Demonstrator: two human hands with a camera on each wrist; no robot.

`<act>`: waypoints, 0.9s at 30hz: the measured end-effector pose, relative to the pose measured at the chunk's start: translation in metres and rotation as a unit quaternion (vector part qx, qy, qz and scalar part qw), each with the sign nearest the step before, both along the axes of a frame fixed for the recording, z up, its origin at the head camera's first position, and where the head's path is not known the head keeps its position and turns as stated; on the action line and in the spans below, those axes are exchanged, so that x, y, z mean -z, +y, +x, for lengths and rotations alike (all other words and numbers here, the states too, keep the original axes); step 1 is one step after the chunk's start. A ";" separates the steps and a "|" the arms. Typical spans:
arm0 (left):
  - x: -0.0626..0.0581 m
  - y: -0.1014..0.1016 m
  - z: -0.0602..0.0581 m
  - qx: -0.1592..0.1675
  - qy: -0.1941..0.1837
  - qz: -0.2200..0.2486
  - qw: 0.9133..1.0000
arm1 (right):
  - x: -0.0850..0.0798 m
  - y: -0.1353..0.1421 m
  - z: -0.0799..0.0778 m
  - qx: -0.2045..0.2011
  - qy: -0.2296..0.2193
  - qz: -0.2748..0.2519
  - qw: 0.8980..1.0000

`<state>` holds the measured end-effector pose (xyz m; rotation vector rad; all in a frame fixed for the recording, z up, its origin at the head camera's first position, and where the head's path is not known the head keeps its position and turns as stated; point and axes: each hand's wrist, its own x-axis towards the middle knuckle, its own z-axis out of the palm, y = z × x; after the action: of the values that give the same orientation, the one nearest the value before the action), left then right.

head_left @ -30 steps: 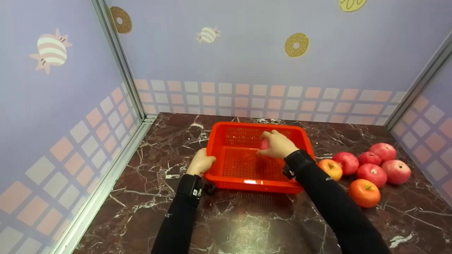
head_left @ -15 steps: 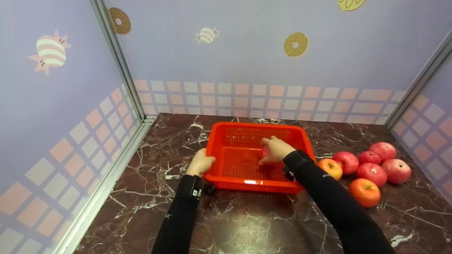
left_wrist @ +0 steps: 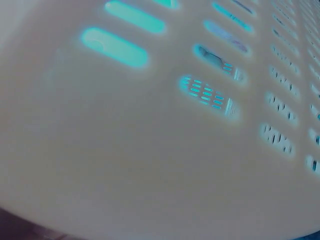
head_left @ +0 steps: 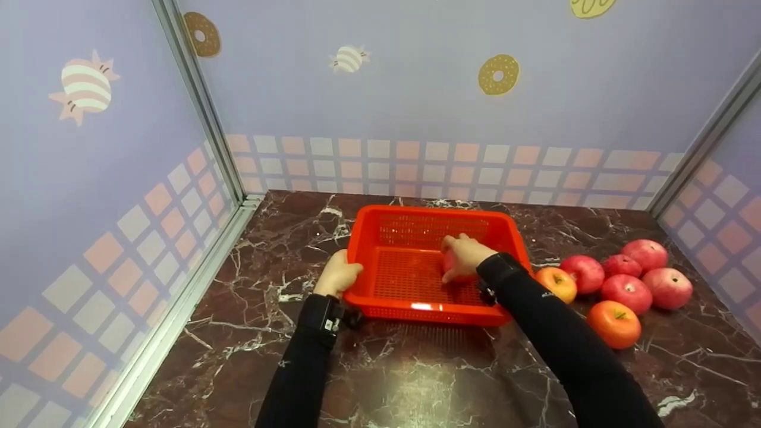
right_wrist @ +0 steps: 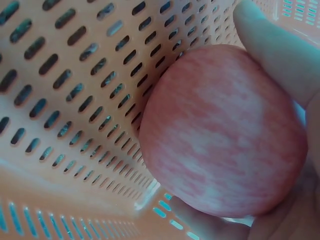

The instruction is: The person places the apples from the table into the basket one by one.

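Right hand [head_left: 469,253] wraps round a red apple [right_wrist: 220,130] inside the basket [head_left: 380,310], loads of mesh floor [head_left: 404,273] leftward; left hand [head_left: 337,273] pinches the left rim [head_left: 356,235].

Booth-like enclosure, wider setting unclear: candy-and-doughnut-print panels [head_left: 416,107] behind and beside marbled tabletop [head_left: 386,380], metal posts [head_left: 195,89] at its far corners.

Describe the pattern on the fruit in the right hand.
The fruit has pale streaks over pinkish red, clearest in the right wrist view.
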<state>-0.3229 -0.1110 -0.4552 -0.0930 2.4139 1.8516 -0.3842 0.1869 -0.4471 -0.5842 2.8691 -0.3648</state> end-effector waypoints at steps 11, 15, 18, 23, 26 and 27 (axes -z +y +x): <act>-0.001 0.000 0.000 0.005 -0.005 0.005 1.000 | 0.000 0.000 -0.001 0.003 -0.003 0.009 1.000; -0.001 0.000 -0.001 0.005 -0.007 0.002 1.000 | -0.001 -0.001 0.000 0.004 -0.001 0.015 1.000; 0.000 0.000 -0.001 0.005 -0.009 0.005 1.000 | -0.002 -0.001 0.000 0.007 -0.003 0.018 1.000; 0.001 -0.001 -0.001 0.007 -0.005 0.001 1.000 | 0.001 -0.001 -0.001 0.006 -0.002 0.022 1.000; 0.000 -0.001 0.000 0.008 0.002 -0.011 1.000 | 0.002 -0.002 -0.002 0.006 -0.002 0.021 1.000; 0.000 -0.001 0.000 0.008 0.005 -0.015 1.000 | 0.002 -0.002 -0.002 0.006 0.000 0.021 1.000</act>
<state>-0.3231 -0.1122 -0.4553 -0.0677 2.4426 1.8135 -0.3861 0.1852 -0.4486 -0.5603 2.8731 -0.3043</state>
